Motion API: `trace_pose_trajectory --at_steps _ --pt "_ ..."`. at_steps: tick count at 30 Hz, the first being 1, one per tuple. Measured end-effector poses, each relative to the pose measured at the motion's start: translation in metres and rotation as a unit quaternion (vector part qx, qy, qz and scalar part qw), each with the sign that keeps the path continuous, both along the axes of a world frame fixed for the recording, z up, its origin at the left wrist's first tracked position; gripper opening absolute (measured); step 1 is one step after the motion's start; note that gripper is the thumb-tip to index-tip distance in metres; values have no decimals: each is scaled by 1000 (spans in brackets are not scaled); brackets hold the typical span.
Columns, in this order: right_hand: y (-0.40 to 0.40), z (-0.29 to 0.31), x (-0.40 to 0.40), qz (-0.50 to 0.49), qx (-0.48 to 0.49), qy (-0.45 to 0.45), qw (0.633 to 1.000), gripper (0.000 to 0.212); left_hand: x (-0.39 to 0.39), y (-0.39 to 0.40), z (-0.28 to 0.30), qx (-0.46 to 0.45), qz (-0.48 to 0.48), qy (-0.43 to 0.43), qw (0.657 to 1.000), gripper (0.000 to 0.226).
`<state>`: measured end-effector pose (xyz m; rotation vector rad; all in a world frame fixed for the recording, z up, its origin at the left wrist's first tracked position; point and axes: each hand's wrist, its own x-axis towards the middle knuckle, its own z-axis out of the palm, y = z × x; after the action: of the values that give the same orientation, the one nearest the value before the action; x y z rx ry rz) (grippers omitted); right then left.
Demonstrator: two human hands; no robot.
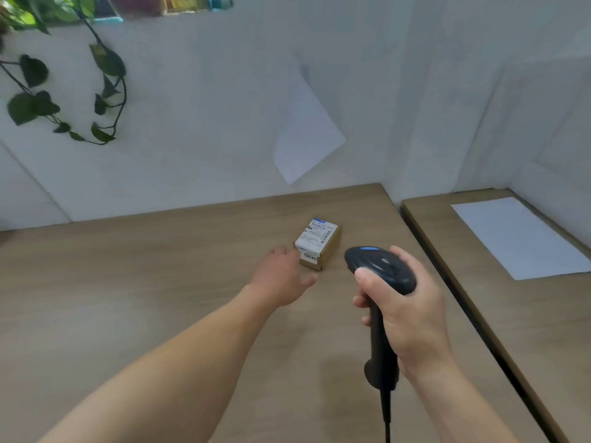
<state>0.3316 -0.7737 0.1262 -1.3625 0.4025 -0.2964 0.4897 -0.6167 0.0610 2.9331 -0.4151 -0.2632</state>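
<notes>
Fingers [360,302] of the right hand [412,308] are curled round the grip of a black barcode scanner [380,266], whose head hangs just near-right of the small cardboard box [319,243]. The box sits far-centre on the desk [160,282], label up. The left hand [281,276] reaches its near-left corner with relaxed fingers, holding nothing. Steadying the box, aiming and scanning seem left to do.
</notes>
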Motion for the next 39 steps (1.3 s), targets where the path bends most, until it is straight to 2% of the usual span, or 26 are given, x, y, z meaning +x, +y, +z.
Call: trace_pose_trajectory --at_steps 3,6,9,12,17,20,24,28,34,39 --pt "-20 -24 19 11 -3 16 1000 67 37 -29 -23 -12 13 0 1000 66" --pt "-35 -46 31 22 -1 35 999 64 71 -51 -41 -21 43 5 999 71" --pt "-47 -68 37 12 6 58 998 73 101 -70 -61 -11 57 0 998 72" --pt "-55 -85 38 -7 2 71 997 75 123 -80 -83 -12 67 19 998 63" --pt "-68 -103 29 -15 1 98 995 72 135 -87 -104 -1 78 -12 997 61" --pt "-68 -101 22 -16 6 98 995 71 122 -83 -104 7 81 6 997 62" --pt "-55 -85 6 4 18 78 997 81 68 -55 -103 20 71 16 997 60" --pt "-26 -57 -18 45 15 34 998 50 -20 -7 -99 -10 77 33 996 54" --pt "50 -15 -78 103 5 7 995 59 -179 97 -95 -31 110 60 992 48" --pt "135 10 -163 146 -23 -2 989 66 -325 202 -94 -11 129 52 990 47"
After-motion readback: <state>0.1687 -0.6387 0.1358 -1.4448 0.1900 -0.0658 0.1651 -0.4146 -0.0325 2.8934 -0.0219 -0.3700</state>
